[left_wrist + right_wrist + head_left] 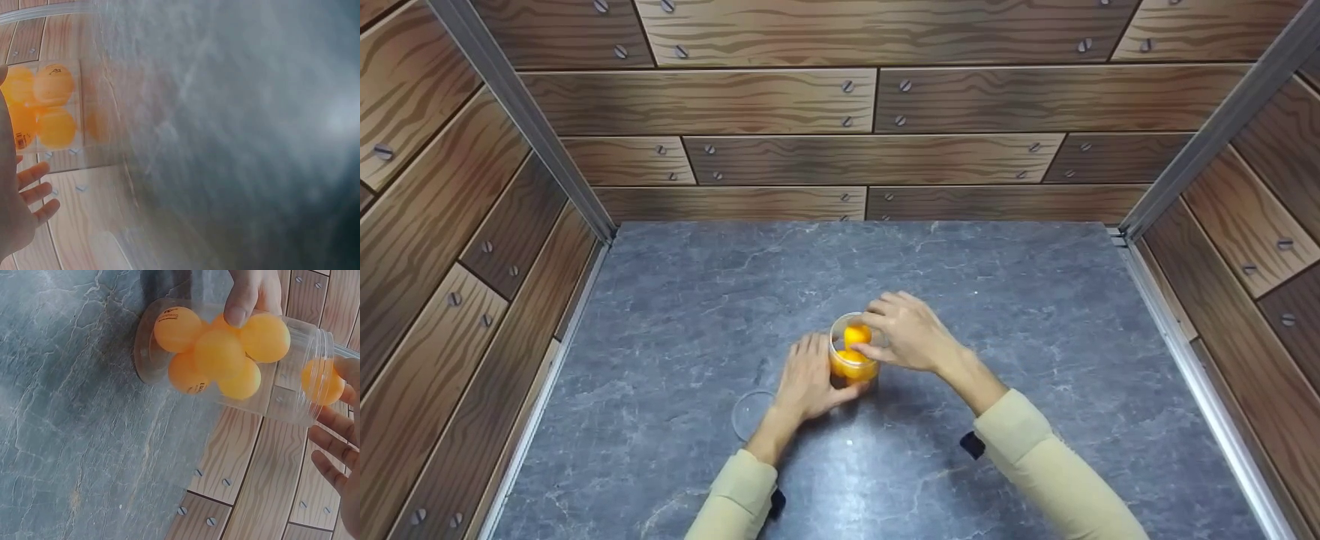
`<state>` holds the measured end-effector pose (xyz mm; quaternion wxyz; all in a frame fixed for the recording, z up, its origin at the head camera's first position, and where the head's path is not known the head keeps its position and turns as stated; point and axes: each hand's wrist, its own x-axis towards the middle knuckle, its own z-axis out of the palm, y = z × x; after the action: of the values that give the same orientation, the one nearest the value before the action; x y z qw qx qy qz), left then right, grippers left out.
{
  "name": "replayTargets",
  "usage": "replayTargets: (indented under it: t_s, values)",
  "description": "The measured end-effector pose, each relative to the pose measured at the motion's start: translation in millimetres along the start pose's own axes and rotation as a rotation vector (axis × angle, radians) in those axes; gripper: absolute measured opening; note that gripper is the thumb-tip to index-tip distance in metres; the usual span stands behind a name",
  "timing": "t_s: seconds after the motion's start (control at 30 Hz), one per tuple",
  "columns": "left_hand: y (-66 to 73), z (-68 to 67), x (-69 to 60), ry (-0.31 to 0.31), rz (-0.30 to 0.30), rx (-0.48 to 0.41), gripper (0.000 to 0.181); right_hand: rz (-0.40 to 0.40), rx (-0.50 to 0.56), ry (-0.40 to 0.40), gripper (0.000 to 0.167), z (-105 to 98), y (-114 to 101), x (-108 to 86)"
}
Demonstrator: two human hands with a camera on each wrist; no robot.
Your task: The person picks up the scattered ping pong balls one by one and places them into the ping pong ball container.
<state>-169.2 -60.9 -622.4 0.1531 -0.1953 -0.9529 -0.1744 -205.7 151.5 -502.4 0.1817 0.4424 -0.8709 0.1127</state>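
Note:
A clear plastic jar (864,376) stands on the table, its open mouth upward. Several orange table tennis balls (219,354) lie in its lower part. My left hand (802,382) grips the jar from the left side, and in the right wrist view its thumb (236,316) presses on the wall. At the mouth, my right hand (911,334) pinches one orange ball (322,381) between thumb and fingers, just within the rim. The left wrist view shows part of the left hand (17,214) beside orange balls (55,84) in the jar.
A clear round lid (751,415) lies flat on the table, left of the left wrist. The grey marbled table (1020,300) is enclosed by wood-patterned panels (870,157) at the back and both sides, with metal rails (1192,360) along the side edges.

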Motion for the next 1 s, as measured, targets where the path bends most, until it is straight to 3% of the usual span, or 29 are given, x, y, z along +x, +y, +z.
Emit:
replayTargets:
  t_s: [0.2, 0.6, 1.0]
  values:
    - [-0.6, 1.0, 0.9, -0.025, -0.008, 0.000, 0.092, 0.001, -0.005, -0.025, 0.035, 2.3, 0.4, 1.5]
    - [-0.2, 1.3, 0.7, -0.010, -0.004, -0.006, 0.089, 0.008, -0.049, -0.054, 0.038, 6.6, -1.9, 6.8]
    - [-1.2, 1.2, -0.3, -0.014, -0.012, -0.027, 0.088, -0.009, -0.032, -0.033, 0.036, 7.2, -1.6, 3.9]
